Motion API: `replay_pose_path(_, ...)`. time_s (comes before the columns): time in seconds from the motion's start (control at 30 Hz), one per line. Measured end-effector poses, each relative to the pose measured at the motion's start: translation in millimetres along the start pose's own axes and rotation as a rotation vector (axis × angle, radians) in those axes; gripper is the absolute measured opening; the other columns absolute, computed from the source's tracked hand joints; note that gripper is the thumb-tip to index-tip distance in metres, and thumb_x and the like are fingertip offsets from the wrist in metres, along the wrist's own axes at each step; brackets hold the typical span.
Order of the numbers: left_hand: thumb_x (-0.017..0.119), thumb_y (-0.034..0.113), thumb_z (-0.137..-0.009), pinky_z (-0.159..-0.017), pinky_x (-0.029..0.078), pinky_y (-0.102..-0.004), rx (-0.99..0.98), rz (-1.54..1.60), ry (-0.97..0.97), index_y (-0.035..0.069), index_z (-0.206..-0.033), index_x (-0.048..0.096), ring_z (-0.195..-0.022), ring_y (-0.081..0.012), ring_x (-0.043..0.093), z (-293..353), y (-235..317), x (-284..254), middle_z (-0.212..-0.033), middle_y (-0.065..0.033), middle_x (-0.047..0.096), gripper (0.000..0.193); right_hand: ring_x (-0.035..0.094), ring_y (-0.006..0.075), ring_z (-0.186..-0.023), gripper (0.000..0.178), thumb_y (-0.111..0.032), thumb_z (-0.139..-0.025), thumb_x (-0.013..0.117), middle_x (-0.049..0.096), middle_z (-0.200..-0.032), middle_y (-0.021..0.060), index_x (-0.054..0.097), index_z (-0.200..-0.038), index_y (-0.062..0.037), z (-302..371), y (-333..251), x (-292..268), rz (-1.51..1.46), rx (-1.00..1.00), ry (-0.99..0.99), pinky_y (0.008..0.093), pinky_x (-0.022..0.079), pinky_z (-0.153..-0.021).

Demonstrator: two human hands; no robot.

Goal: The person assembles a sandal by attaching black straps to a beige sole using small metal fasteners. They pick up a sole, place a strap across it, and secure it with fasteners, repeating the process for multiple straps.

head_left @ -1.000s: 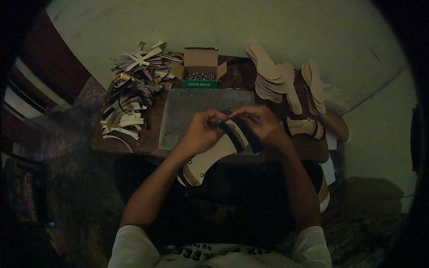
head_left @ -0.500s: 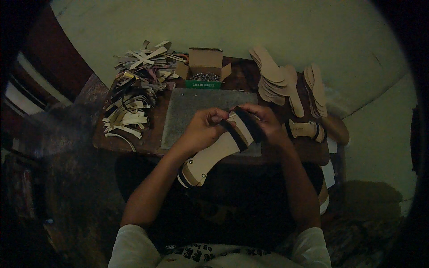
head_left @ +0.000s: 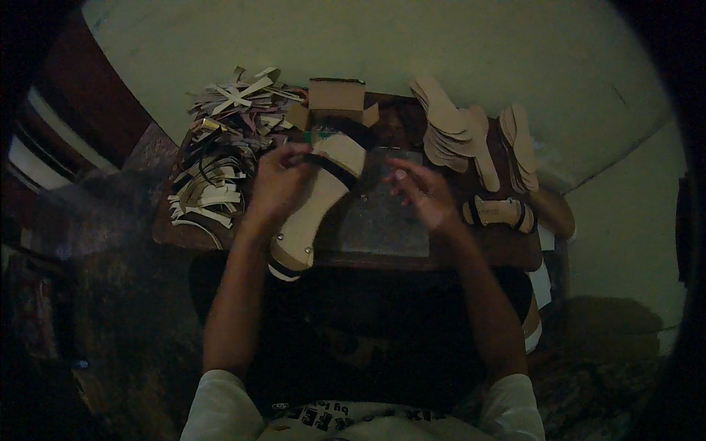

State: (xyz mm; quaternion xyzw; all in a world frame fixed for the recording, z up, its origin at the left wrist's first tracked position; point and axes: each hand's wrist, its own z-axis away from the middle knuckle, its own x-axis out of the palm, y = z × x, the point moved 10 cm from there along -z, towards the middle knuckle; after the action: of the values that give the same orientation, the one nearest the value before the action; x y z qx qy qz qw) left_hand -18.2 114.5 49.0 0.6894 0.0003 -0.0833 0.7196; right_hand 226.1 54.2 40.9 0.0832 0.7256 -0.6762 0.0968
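My left hand [head_left: 278, 187] is closed on a sandal [head_left: 307, 213], a tan insole with dark straps. It grips the edge beside the dark strap [head_left: 335, 173] that crosses the forefoot. The sandal is tilted, its heel toward me, with shiny rivets near the heel strap. A second dark strap [head_left: 351, 132] shows at the toe end, partly blurred. My right hand [head_left: 428, 195] is apart from the sandal, to its right, with fingers outstretched and no object visible in them. Beneath the hands lies a grey slab [head_left: 393, 228], partly covered by the sandal.
An open cardboard box [head_left: 337, 95] stands behind the sandal. At the left are piles of cut strips [head_left: 209, 195]. Stacked tan insoles [head_left: 448, 121] and another stack of insoles [head_left: 518, 151] lie at the right, near another strapped sandal [head_left: 500, 213] on the wooden table [head_left: 478, 253].
The sandal has moved left and away from me in my left hand, now covering the box's front. My right hand has let go of the sandal's strap and opened.
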Motion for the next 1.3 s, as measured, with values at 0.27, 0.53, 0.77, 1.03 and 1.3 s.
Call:
replay_pose_path(0.27,0.066,0.005,-0.085,-0.058,0.048,-0.0244,-0.015,0.098,0.073,0.000,-0.111,0.059,-0.067,-0.0113,0.061,-0.6,10.5,-17.6,-0.089,-0.0064,0.067,0.028,0.064,0.0237,-0.081,0.021,-0.008,-0.085,0.067,0.064,-0.091,0.0133,0.069,-0.105,-0.0021,5.6,-2.8,36.9,0.534,-0.286,0.005,0.0336,0.051,-0.075)
replay_pose_path(0.53,0.068,0.008,-0.079,-0.064,0.050,-0.0279,0.071,0.018,0.095,-0.002,-0.107,0.061,-0.073,-0.0150,0.063,-11.3,-3.4,-14.9,-0.093,-0.0104,0.067,0.031,0.064,0.0269,-0.081,0.015,-0.012,-0.082,0.071,0.065,-0.090,0.0126,0.069,-0.094,-0.0023,6.2,-8.9,40.9,0.588,-0.250,0.092,0.0370,0.051,-0.074)
replay_pose_path(0.77,0.070,0.006,-0.080,-0.068,0.051,-0.0280,-0.019,0.086,-0.018,-0.001,-0.107,0.062,-0.078,-0.0153,0.063,-6.4,-13.2,9.4,-0.096,-0.0102,0.067,0.029,0.067,0.0262,-0.078,0.010,-0.013,-0.083,0.070,0.068,-0.086,0.0115,0.068,-0.087,-0.0044,8.0,8.5,19.8,0.393,-0.050,0.206,0.0370,0.052,-0.071)
replay_pose_path(1.03,0.064,0.003,-0.085,-0.068,0.049,-0.0251,0.130,-0.063,-0.218,-0.001,-0.104,0.060,-0.080,-0.0109,0.061,11.3,-11.2,60.7,-0.093,-0.0056,0.067,0.020,0.067,0.0151,-0.083,0.020,-0.007,-0.080,0.074,0.072,-0.093,0.0101,0.069,-0.099,-0.0065,7.5,-24.5,-34.9,0.230,-0.227,0.319,0.0322,0.051,-0.071)
replay_pose_path(1.3,0.069,0.004,-0.082,-0.069,0.052,-0.0283,-0.005,0.020,-0.296,-0.003,-0.101,0.063,-0.080,-0.0141,0.064,30.8,-13.2,91.1,-0.090,-0.0093,0.068,0.022,0.068,0.0175,-0.083,0.014,-0.010,-0.081,0.076,0.072,-0.088,0.0106,0.071,-0.091,-0.0019,15.2,-10.8,-18.9,0.514,-0.170,0.248,0.0309,0.053,-0.077)
